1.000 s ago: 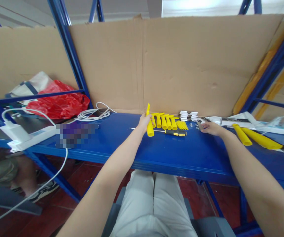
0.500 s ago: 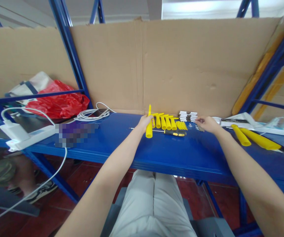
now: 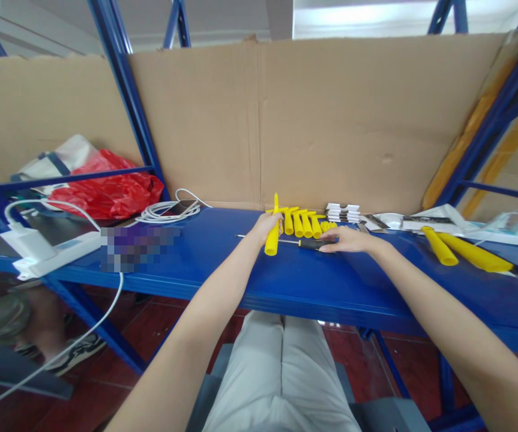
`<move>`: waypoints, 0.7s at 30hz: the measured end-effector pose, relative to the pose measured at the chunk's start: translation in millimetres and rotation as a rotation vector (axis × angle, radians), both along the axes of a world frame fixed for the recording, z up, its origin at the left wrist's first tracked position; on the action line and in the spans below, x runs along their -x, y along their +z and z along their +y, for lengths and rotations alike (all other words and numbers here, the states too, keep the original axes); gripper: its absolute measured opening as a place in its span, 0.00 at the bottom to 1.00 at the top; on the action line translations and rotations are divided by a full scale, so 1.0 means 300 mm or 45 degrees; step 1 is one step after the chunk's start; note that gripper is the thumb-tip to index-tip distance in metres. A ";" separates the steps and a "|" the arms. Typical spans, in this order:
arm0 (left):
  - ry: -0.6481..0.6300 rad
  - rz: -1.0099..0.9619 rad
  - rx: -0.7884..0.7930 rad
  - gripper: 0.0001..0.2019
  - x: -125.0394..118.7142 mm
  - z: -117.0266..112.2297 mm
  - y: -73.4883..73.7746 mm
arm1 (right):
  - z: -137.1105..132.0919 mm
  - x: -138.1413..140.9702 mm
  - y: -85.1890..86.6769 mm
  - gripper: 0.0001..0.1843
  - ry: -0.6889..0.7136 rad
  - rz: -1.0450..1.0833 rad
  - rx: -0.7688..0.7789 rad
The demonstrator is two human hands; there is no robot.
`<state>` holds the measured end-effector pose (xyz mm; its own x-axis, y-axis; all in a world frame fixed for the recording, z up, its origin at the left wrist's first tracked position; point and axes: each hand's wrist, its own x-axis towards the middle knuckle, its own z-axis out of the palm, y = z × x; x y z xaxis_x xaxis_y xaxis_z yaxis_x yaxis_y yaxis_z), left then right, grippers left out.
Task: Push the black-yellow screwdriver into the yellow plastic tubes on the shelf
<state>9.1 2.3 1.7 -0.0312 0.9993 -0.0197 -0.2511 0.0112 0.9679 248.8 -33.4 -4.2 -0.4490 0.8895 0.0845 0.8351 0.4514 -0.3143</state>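
My left hand (image 3: 269,224) is closed around a yellow plastic handle (image 3: 271,245), its wide end toward me and its narrow tip pointing up and away. My right hand (image 3: 344,240) has its fingers closed on the black-and-yellow grip of a screwdriver (image 3: 309,243), which lies on the blue table with its shaft pointing left. Just behind the screwdriver, several similar yellow handles (image 3: 298,224) lie side by side. Small yellow pieces (image 3: 328,226) sit to their right, partly hidden by my right hand.
White packets with dark bands (image 3: 343,212) are stacked against the cardboard wall (image 3: 331,120). Two larger yellow pieces (image 3: 475,254) lie on the right. At left are a coiled white cable (image 3: 162,211), a power strip (image 3: 60,252) and a red bag (image 3: 108,186). Another person's leg shows below.
My right hand has moved left and toward me, from the small parts near the white packets to the screwdriver's grip. The left hand still holds the yellow handle, almost unmoved.
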 end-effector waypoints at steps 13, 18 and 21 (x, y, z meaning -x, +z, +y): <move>-0.143 0.187 0.102 0.10 0.009 -0.039 0.038 | -0.024 -0.076 0.039 0.21 -0.411 -0.219 -0.695; -0.167 0.185 0.117 0.11 0.010 -0.033 0.034 | -0.061 -0.142 0.075 0.23 -0.554 -0.177 -1.146; -0.184 0.196 0.107 0.11 0.015 -0.029 0.030 | -0.074 -0.179 0.083 0.22 -0.600 -0.130 -1.251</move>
<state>4.8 -6.3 10.8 0.1028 0.9887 -0.1087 -0.0908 0.1182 0.9888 302.6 -55.5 20.8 -0.1263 0.5387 0.8330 0.9915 0.0952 0.0887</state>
